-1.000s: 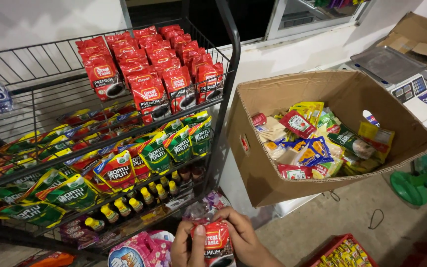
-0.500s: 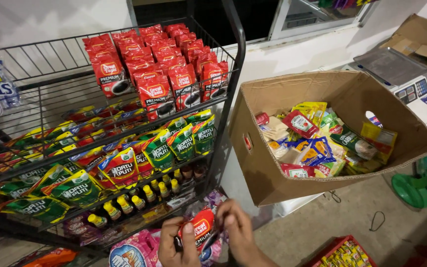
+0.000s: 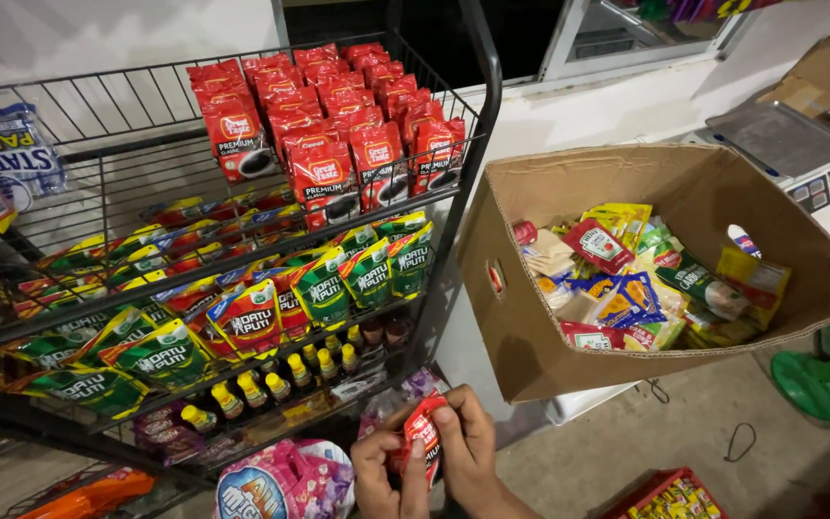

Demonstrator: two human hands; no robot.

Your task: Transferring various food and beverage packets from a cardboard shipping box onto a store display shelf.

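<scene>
Both my hands are together at the bottom middle of the view, holding a small red sachet [image 3: 423, 434] upright between them. My left hand [image 3: 383, 476] grips its left side and my right hand [image 3: 471, 450] wraps its right side. They sit just below the lowest tier of a black wire rack [image 3: 485, 115]. The rack's top shelf holds rows of red coffee packets [image 3: 324, 178]. Green and red pouches [image 3: 242, 317] fill the middle shelf, and small yellow-capped bottles [image 3: 271, 380] line the shelf under it.
An open cardboard box [image 3: 684, 183] full of mixed sachets stands to the right of the rack. Behind it is a weighing scale [image 3: 823, 173]. A green fan base [image 3: 814, 380] and a red tray of packets [image 3: 674, 495] are on the concrete floor. Pink packs [image 3: 285, 481] lie beside my left hand.
My hands have turned the red sachet from lying flat to upright and lifted it slightly toward the rack. The camera has shifted a little.
</scene>
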